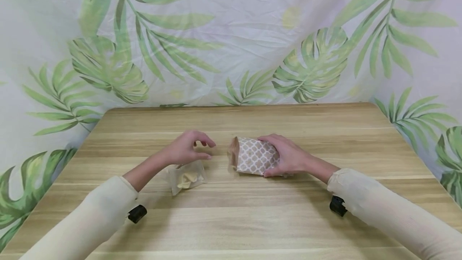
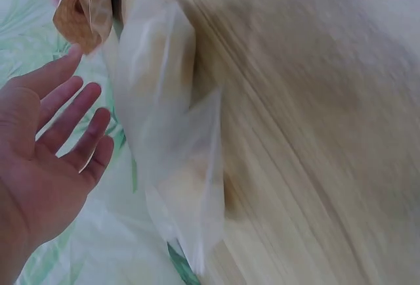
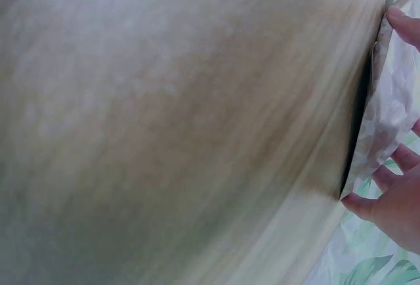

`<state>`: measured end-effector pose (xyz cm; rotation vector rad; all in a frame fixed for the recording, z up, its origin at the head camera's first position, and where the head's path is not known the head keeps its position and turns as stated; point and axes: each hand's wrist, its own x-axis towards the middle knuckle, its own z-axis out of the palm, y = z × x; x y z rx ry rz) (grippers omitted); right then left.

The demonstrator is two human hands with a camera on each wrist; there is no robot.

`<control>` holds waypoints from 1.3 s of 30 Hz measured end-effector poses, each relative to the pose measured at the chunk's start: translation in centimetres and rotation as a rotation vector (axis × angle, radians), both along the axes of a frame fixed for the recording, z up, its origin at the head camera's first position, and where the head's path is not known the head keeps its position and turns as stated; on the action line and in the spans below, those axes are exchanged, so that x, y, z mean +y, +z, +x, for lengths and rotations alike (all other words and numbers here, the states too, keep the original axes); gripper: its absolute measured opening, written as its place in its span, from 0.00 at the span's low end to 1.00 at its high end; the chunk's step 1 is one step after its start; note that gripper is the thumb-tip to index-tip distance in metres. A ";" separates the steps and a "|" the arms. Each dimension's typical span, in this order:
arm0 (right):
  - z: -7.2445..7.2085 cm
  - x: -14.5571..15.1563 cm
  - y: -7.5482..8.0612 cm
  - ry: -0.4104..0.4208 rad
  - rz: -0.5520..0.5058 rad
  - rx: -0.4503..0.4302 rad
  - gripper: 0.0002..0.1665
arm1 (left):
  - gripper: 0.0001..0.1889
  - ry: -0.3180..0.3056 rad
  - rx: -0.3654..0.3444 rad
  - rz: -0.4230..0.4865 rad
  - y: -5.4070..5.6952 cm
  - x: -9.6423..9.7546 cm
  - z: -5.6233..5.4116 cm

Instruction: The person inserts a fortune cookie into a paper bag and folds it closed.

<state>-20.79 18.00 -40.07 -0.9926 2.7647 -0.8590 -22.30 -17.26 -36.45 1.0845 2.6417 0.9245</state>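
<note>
My right hand [image 1: 288, 156] grips a brown paper bag [image 1: 255, 155] printed with a white lattice pattern, thumb on the near side and fingers over the far side. Its mouth gapes toward the left, and brown lining shows inside in the left wrist view. To the left, my left hand [image 1: 187, 147] hovers with relaxed, slightly bent fingers and nothing in them. Below that hand lies a translucent packet [image 1: 187, 177] with pale yellowish pieces inside; it fills the middle of the left wrist view. In the right wrist view the paper bag [image 3: 387, 108] shows at the right edge, held between thumb and fingers.
A wooden table [image 1: 231, 220] carries everything. Behind it hangs a leaf-print cloth [image 1: 231, 39], which also runs down both sides. Black wrist devices [image 1: 137, 214] sit under the cream sleeves [image 1: 86, 216].
</note>
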 end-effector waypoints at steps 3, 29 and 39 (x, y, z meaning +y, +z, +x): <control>0.0 0.1 0.0 -0.001 -0.002 0.005 0.61 | 0.13 -0.035 -0.009 -0.031 0.0 -0.6 0.0; -0.1 0.0 0.1 0.006 0.006 0.004 0.62 | 0.08 -0.139 -0.100 -0.071 -0.6 -1.3 -0.4; -0.1 0.1 0.1 0.000 0.008 0.006 0.62 | 0.08 0.019 -0.139 0.018 -0.3 -0.8 -0.7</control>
